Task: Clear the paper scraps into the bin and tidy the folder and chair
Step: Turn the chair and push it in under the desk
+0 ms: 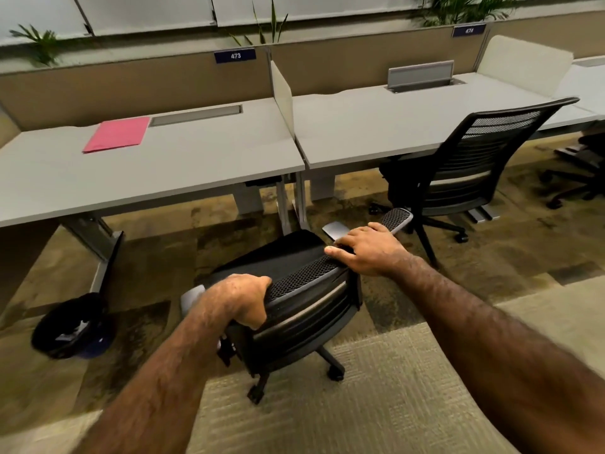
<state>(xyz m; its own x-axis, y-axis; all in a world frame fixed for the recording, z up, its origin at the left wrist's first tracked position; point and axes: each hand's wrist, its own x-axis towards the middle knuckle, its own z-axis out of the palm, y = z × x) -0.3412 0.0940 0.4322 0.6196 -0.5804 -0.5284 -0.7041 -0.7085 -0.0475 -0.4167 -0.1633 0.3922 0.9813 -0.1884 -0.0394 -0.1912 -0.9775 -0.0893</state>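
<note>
A black mesh-backed office chair (pixel 294 309) stands on the carpet in front of the left desk, its seat facing the desk. My left hand (pixel 242 299) grips the left end of the chair's top rail. My right hand (pixel 366 249) is closed over the right part of the same rail. A pink folder (pixel 116 134) lies closed and flat at the back of the left desk (pixel 163 172), near the cable slot. A black round bin (pixel 73 326) stands on the floor under the desk's left side, with pale scraps inside it.
A second black chair (pixel 468 172) is pushed partly under the right desk (pixel 376 126). A third chair's base (pixel 576 172) shows at the far right. A low divider (pixel 283 93) separates the desks. Desk legs (pixel 288 204) stand ahead of my chair.
</note>
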